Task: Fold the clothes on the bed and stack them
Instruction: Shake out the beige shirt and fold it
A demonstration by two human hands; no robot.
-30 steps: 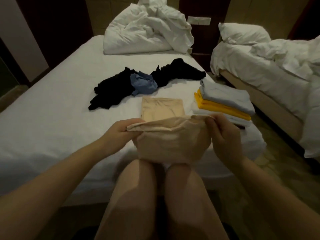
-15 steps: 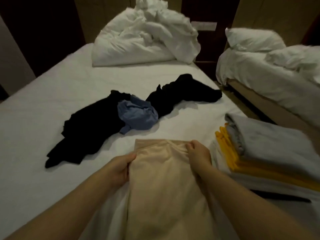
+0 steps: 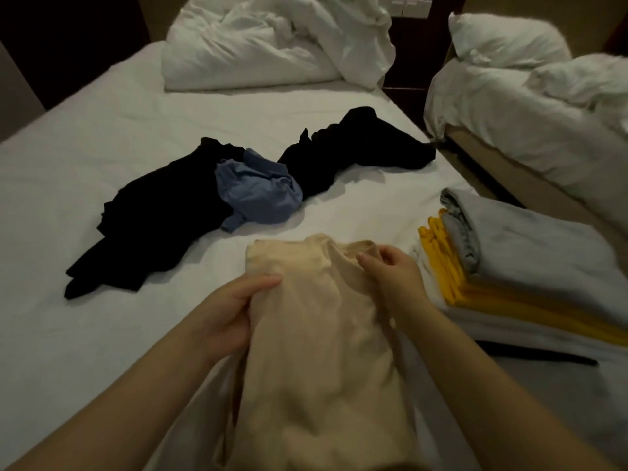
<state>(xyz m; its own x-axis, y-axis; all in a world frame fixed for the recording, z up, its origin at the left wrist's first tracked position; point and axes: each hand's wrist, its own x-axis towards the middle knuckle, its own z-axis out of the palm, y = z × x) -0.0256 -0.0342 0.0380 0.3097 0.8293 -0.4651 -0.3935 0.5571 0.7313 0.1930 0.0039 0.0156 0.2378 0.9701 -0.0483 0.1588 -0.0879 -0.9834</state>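
Observation:
A beige garment (image 3: 316, 334) lies folded lengthwise on the white bed (image 3: 102, 147) in front of me. My left hand (image 3: 234, 314) grips its left edge, thumb on top. At the garment's far right corner, my right hand (image 3: 390, 273) pinches the fabric. To the right stands a stack of folded clothes (image 3: 530, 266), grey on top, yellow under it, white at the bottom. Unfolded black clothes (image 3: 153, 212) and a crumpled blue garment (image 3: 258, 192) lie in the middle of the bed, with another black piece (image 3: 356, 144) behind.
A heaped white duvet (image 3: 272, 39) fills the head of the bed. A second bed (image 3: 530, 107) with pillow and rumpled bedding stands to the right across a narrow gap. A dark wall runs along the far left.
The beige garment went from held up over my knees to lying flat on the bed. My left hand has slid back down its left edge; my right hand stays at the far corner.

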